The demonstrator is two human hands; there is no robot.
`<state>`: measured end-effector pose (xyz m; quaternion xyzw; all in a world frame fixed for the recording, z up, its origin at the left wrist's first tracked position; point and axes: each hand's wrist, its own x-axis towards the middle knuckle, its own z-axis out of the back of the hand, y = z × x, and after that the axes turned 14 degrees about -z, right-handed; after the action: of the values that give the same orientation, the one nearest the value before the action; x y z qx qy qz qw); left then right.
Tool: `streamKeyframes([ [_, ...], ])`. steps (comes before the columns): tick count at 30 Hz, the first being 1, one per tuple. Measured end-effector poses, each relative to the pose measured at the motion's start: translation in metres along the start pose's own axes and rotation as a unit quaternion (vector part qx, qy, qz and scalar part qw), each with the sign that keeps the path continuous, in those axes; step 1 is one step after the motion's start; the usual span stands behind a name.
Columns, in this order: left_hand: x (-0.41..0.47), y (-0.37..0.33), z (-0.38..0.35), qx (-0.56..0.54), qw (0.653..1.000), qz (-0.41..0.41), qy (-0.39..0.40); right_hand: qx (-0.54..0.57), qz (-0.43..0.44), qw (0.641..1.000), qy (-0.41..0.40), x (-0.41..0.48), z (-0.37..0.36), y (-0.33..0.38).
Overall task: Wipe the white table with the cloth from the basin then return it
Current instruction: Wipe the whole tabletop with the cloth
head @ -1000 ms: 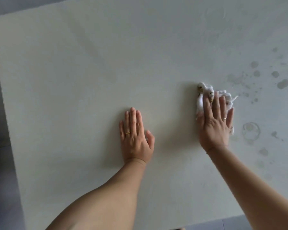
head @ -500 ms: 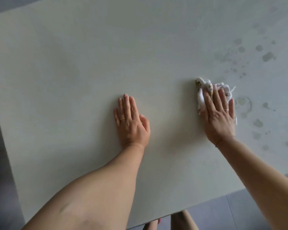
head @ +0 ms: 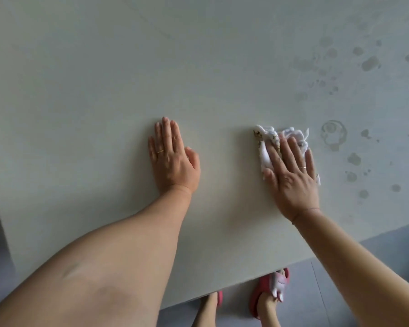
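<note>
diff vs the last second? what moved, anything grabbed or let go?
The right hand, pressing flat on the cloth, has slid it back toward the near table edge. The cloth was beyond the ring-shaped mark and is now level with it. Nothing was taken or released. The left hand stays flat on the white table, and the spots on the right remain unwiped.

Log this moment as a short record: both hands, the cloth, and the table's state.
left hand: flat on the white table, palm down, holding nothing
right hand: straight fingers press the cloth onto the table
cloth: white, crumpled, partly under the right hand
dark spots: scattered to the right of the cloth, not yet wiped
ring mark: on the table just right of the cloth, apart from it
</note>
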<state>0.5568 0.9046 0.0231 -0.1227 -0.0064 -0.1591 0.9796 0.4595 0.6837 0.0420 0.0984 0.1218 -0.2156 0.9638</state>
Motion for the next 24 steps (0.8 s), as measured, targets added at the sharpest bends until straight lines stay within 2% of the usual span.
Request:
streamKeyframes([
  [2, 0.0, 0.0, 0.0, 0.004, 1.0, 0.003, 0.0, 0.042, -0.089, 0.995, -0.01, -0.01, -0.006, 0.018],
  [4, 0.0, 0.0, -0.001, 0.003, 1.0, -0.001, -0.003, 0.052, -0.113, 0.992, -0.006, -0.035, -0.018, 0.046],
  [5, -0.001, 0.0, -0.002, 0.001, 1.0, -0.001, -0.004, 0.043, -0.081, 0.996, 0.002, -0.052, -0.024, 0.056],
  [7, -0.002, 0.0, -0.002, -0.002, 1.0, 0.001, -0.005, 0.018, 0.043, 0.999, 0.022, -0.081, -0.032, 0.057],
  [9, 0.0, 0.002, -0.001, 0.006, 1.0, 0.0, -0.006, -0.01, 0.159, 0.987, 0.029, -0.075, -0.028, 0.029],
  [10, 0.001, 0.002, -0.001, 0.009, 1.0, 0.0, -0.009, -0.021, 0.174, 0.984, 0.028, -0.066, -0.024, 0.011],
  [11, 0.001, 0.002, -0.002, 0.011, 1.0, 0.001, -0.012, -0.03, 0.154, 0.987, 0.021, -0.058, -0.019, -0.007],
  [15, -0.002, 0.0, -0.002, 0.017, 1.0, 0.011, -0.006, 0.026, -0.075, 0.997, 0.009, -0.053, -0.011, -0.035],
  [17, -0.003, -0.004, 0.0, 0.036, 0.999, 0.02, -0.002, 0.068, -0.124, 0.99, 0.006, -0.069, -0.02, -0.012],
  [18, -0.005, -0.006, 0.002, 0.047, 0.999, 0.025, -0.001, 0.078, -0.116, 0.99, 0.01, -0.082, -0.024, 0.002],
  [21, -0.016, -0.014, 0.006, 0.053, 0.998, 0.036, -0.008, 0.055, 0.023, 0.998, 0.027, -0.133, -0.038, 0.023],
  [24, -0.054, -0.029, 0.006, 0.025, 0.999, 0.029, -0.013, 0.009, 0.179, 0.983, 0.033, -0.144, -0.041, -0.006],
])
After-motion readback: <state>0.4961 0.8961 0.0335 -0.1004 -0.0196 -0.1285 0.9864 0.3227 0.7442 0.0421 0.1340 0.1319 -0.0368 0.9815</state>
